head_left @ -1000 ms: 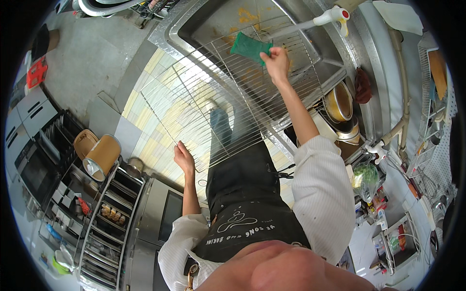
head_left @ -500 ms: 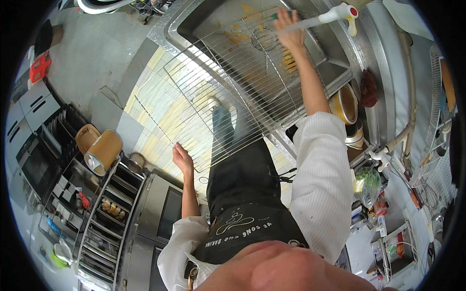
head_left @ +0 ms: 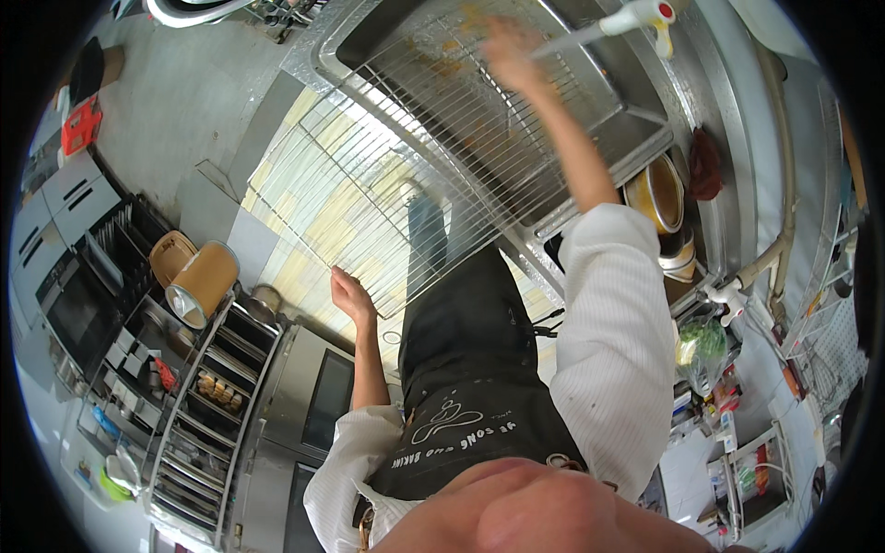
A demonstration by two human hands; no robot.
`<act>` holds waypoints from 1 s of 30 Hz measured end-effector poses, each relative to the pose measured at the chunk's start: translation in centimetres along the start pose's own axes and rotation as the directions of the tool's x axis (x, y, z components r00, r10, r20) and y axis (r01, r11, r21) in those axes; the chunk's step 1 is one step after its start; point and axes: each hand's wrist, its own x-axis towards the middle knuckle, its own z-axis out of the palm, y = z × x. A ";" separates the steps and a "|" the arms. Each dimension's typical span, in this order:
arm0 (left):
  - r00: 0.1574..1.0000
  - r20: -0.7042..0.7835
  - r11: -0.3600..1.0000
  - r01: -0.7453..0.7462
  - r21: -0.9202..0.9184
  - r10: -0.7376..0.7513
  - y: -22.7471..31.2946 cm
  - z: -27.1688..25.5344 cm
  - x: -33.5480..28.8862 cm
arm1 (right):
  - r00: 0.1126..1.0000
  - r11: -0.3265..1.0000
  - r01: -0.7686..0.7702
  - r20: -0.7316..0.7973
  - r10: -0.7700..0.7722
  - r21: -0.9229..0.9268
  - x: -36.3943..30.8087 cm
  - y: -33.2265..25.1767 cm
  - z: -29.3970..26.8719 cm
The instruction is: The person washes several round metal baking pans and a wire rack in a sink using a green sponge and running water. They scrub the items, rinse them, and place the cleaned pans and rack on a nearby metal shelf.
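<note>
A large wire cooling rack [head_left: 396, 152] slants across the front of the steel sink [head_left: 318, 60], its far part over the basin and its near part over the floor. My left hand [head_left: 353, 297] is closed on the rack's near left edge. Over the basin, my right hand [head_left: 510, 55] is at the far part of the rack, smeared by motion. Its fingers and anything under them cannot be made out. A white tap [head_left: 636, 17] with a red cap reaches over the basin beside that hand. Yellow-orange scraps [head_left: 475, 17] lie on the sink bottom.
Brown-sided tins [head_left: 656, 195] stand right of the sink, near a dark red cloth [head_left: 705, 164]. At left are a tray trolley [head_left: 207, 415], a tan bucket [head_left: 205, 281] and a steel oven [head_left: 309, 387]. Light floor tiles [head_left: 300, 170] show below the rack.
My right hand has moved left along the rack and is now blurred. The green pad seen at its fingertips no longer shows. The rack has shifted slightly left; my left hand keeps its hold.
</note>
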 end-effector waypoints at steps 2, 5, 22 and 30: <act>0.999 -0.004 0.998 0.046 -0.032 -0.046 1.3 0.2 -0.8 | 0.937 0.918 -0.328 0.203 0.286 0.222 -3.8 10.2 2.1; 0.998 -0.053 0.995 -0.040 0.095 0.045 2.0 -0.6 -0.9 | 0.893 0.787 -0.446 0.275 0.357 0.426 -7.6 12.1 4.2; 0.983 -0.120 0.988 -0.130 0.078 0.139 7.4 3.5 -2.9 | 0.792 0.799 -0.571 0.128 0.597 -0.187 -7.4 14.3 2.4; 0.978 -0.164 0.991 -0.119 0.054 0.126 6.8 4.7 -2.8 | 0.744 0.802 -0.519 0.306 0.594 -0.295 -10.0 20.5 4.5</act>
